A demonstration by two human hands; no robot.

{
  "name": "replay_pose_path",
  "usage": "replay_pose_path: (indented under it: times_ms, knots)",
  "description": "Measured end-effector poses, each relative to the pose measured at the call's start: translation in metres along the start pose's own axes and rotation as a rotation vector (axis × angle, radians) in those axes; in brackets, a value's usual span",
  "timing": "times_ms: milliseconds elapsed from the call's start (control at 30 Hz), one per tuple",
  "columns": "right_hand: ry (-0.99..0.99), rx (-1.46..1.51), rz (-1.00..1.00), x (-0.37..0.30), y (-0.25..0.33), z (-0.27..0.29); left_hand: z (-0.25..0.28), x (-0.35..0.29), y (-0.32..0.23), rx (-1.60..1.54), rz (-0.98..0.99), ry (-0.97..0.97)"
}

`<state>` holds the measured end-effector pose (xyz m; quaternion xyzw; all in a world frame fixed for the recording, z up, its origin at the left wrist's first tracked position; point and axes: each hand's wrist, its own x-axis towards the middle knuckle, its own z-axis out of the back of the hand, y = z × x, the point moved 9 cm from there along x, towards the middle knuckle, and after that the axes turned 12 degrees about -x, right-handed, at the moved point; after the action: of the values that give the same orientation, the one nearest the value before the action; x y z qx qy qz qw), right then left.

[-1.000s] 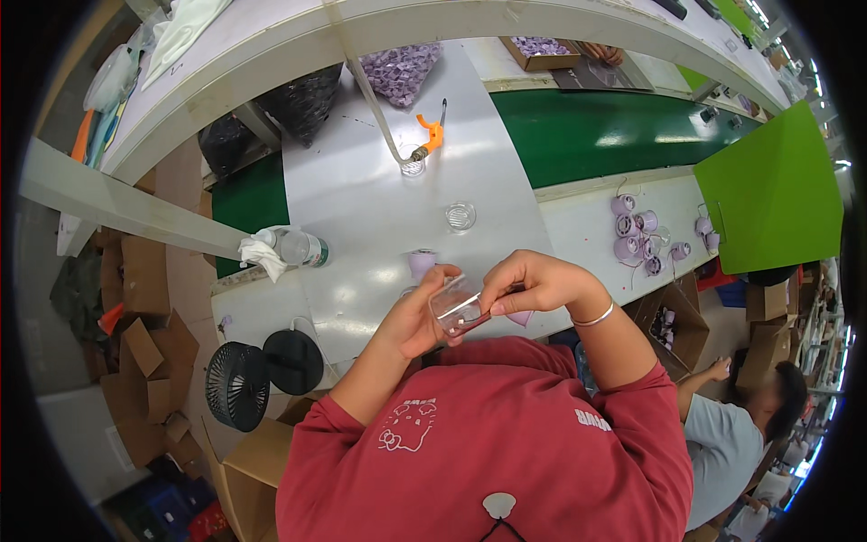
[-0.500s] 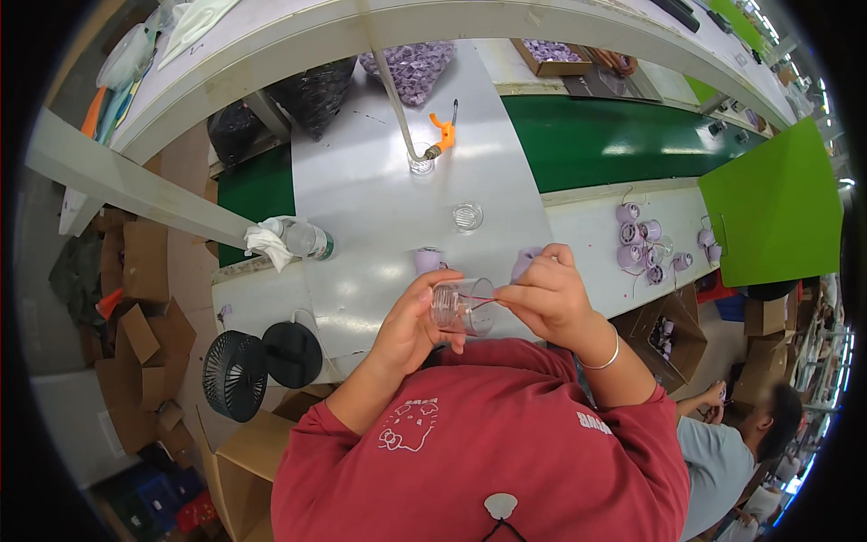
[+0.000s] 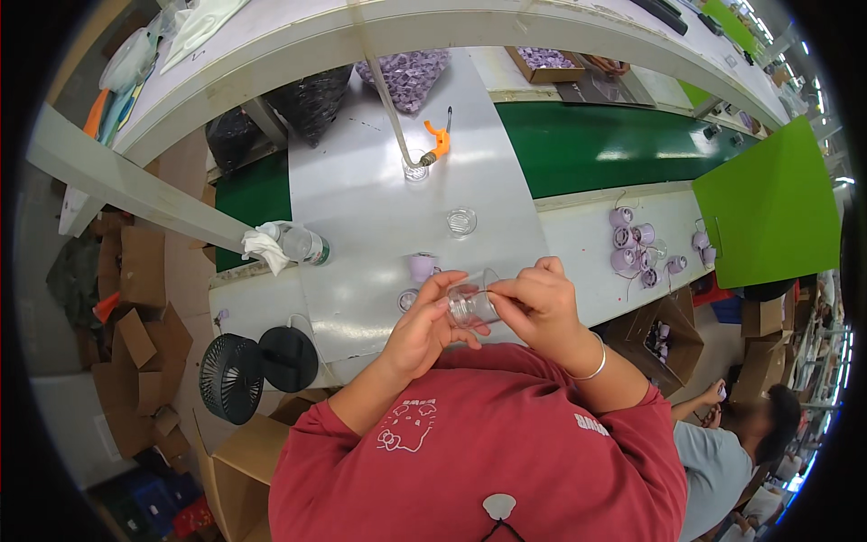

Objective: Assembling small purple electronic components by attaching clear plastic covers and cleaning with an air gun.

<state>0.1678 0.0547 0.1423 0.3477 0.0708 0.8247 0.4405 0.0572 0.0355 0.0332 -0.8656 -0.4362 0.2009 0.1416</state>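
My left hand (image 3: 424, 330) curls around a clear cup (image 3: 468, 312) with a ridged end, tilted on its side in front of my chest. My right hand (image 3: 542, 303) is closed in a pinch at the cup's mouth, on a thin red wire that is mostly hidden by the fingers. Just beyond my left hand, a light purple round part (image 3: 422, 266) stands on the grey work surface, and a second purple part (image 3: 408, 299) lies close to the fingers. Farther off stands another clear cup (image 3: 461, 222).
A hanging hose with an orange-handled nozzle (image 3: 438, 144) reaches down over the surface. At left are a bottle (image 3: 307, 246) with a white cloth and a black fan (image 3: 231, 378). Several purple parts (image 3: 637, 244) sit at right, before a green panel (image 3: 768, 203). A co-worker (image 3: 722, 461) sits at right.
My right hand has come in closer to the cup's mouth, and less of the red wire shows. The purple part behind my right hand is out of sight; one by my left hand now shows.
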Motion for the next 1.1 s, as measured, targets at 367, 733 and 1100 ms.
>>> replay_pose_path:
  times_ms: [367, 733, 1100]
  knots:
    - [0.343, 0.597, -0.440, -0.015, -0.021, -0.044, -0.019, 0.002, -0.017, 0.669, -0.283, 0.107]
    - [0.149, 0.773, -0.662, -0.056, -0.035, -0.055, -0.015, -0.005, -0.069, 0.679, -0.894, -0.182]
    - [0.137, 0.891, -0.456, -0.035, -0.032, -0.041, -0.022, -0.015, -0.052, 0.782, -0.964, -0.112]
